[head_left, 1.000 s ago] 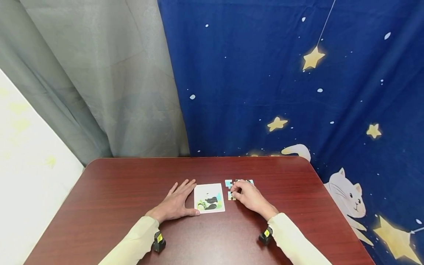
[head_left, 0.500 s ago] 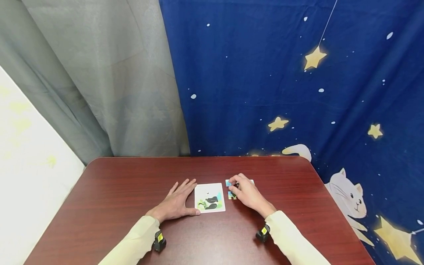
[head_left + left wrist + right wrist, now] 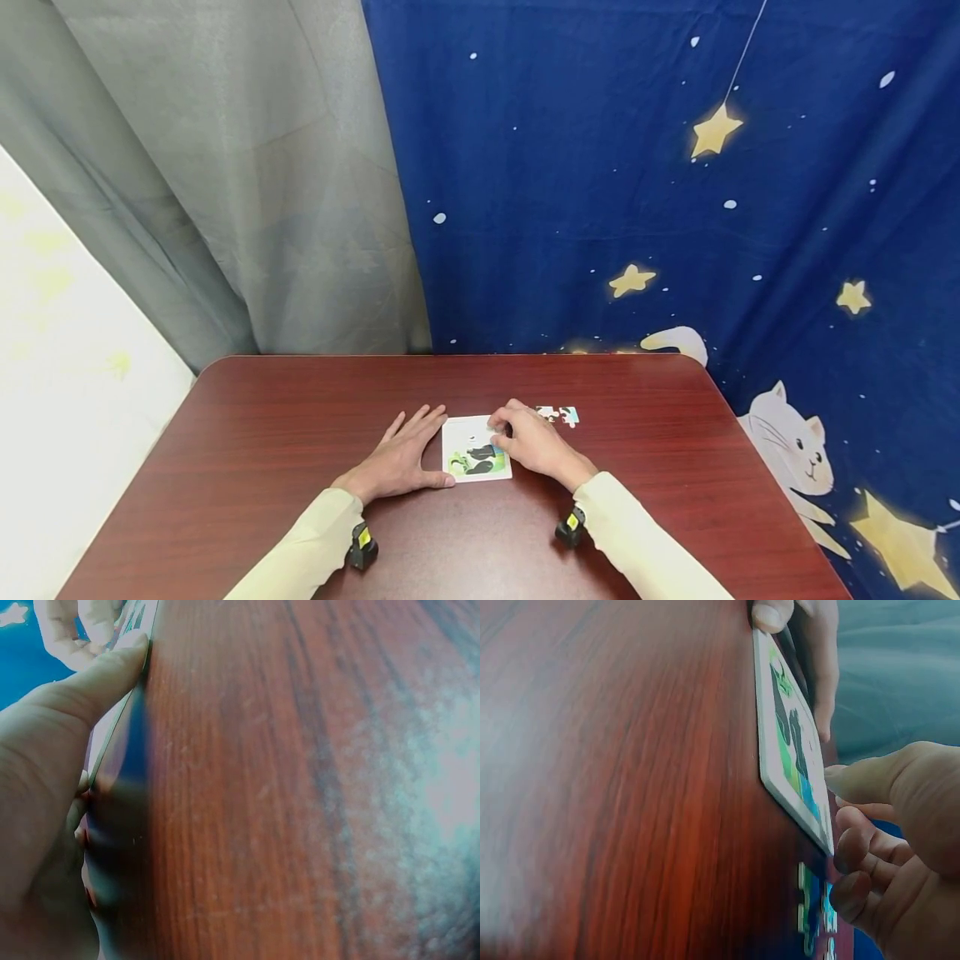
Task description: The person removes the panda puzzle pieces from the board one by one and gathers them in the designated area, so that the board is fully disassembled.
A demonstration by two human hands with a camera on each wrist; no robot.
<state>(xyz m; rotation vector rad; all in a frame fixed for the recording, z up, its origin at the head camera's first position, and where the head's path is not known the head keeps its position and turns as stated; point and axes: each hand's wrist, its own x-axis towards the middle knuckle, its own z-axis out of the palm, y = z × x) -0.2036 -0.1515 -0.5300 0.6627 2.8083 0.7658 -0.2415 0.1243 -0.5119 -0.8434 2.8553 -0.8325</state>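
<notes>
A square puzzle board (image 3: 456,428) with a panda picture in a white frame lies on the table. My left hand (image 3: 401,461) rests beside it with the fingers spread. Its thumb (image 3: 124,656) presses the near-left corner. Over the board's far-right part is my right hand (image 3: 536,437), thumb and forefinger drawn together in a pinch on a puzzle piece, which the fingers mostly hide. In the right wrist view, the thumb tip (image 3: 844,780) is at the board's far edge, with the other fingers curled.
To the right of the board lie loose puzzle pieces, a white one (image 3: 547,412) and a blue-and-black one (image 3: 570,417). Another loose piece (image 3: 804,896) lies under the right hand. A blue star-patterned curtain (image 3: 570,183) and a grey one (image 3: 322,183) hang behind the table (image 3: 315,400).
My right hand has moved left from the loose pieces to over the board's right part, fingers together. The left hand keeps its place.
</notes>
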